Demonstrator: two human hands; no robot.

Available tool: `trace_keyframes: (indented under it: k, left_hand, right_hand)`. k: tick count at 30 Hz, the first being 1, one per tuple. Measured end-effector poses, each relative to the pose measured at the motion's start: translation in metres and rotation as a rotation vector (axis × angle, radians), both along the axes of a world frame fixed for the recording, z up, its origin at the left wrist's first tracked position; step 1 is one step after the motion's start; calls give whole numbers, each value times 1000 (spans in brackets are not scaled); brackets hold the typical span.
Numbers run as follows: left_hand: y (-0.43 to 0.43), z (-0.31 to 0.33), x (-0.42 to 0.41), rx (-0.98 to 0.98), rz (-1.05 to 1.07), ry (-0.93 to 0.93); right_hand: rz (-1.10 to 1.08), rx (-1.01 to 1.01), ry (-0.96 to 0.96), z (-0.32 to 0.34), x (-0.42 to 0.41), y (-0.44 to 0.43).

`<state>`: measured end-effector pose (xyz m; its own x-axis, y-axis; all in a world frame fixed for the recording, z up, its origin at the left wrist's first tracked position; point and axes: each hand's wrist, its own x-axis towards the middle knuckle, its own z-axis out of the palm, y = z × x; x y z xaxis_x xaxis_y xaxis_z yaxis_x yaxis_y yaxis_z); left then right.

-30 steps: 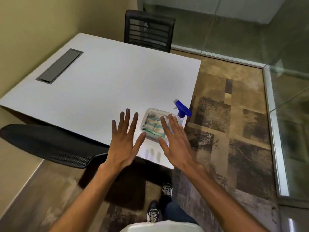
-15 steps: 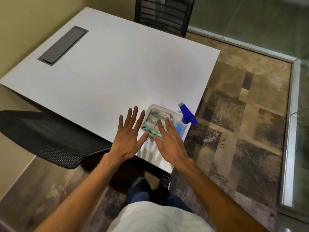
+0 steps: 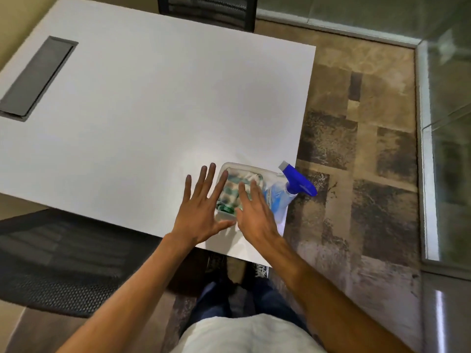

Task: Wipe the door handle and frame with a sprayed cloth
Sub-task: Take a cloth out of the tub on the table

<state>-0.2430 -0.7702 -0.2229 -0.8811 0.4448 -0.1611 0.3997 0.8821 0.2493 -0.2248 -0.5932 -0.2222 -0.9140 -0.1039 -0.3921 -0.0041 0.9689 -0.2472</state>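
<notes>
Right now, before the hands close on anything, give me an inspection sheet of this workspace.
Surface: white table, mostly bare, with a grey cable hatch at its far left.
Job's things: folded cloth in a clear tray at the near right corner; spray bottle with blue trigger head beside the tray.
Clutter: nothing seen.
Grippers: left hand and right hand both open, fingers spread over the tray, holding nothing.
Cables: nothing seen.
Surroundings: black mesh chairs near left and at the far edge; patterned carpet; glass partition on the right. Door handle not in view.

Warm, even indoor light falls on the white table, which carries soft shadows. Motion blur smears everything. Wide-angle bending curves the edges.
</notes>
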Motion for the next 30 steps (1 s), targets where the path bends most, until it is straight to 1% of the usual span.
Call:
trace_keyframes:
  k: [2,5,9,12,15,17,19,22,27,30]
  left_hand:
    - [-4,-3,-8,14,-29,-29]
    - [-12,-9,-17,64,-62,-84]
    - [-22,-20,-29,91,-92,-107]
    - [-25,-29,-37,75,-85,-101]
    - [-26,-38,-44,60,-84,-107]
    - [-27,-44,-46,76,-90,-113]
    - [-27,-49,-47,92,-94,-110]
    - [-26,-53,-49,85,-101,-121]
    - [-29,-52,-52,105,-94,-131]
    - [-31,-48,-53,131,-96,-138]
  right_hand:
    - [-5,43,-10,-5,-5,-7]
    - [-131,62,7,-9,-13,-17]
    - [-163,241,-59,-17,-26,-31]
    - [-272,305,-66,-23,-40,-36]
    - [-305,368,-89,-34,-52,-36]
    - [-425,341,-57,-39,-59,-35]
    - [-539,267,2,-43,-64,-36]
    - [-615,204,69,-49,-68,-37]
    - [-618,187,100,-51,-66,-40]
    - [-618,104,137,-51,-64,-39]
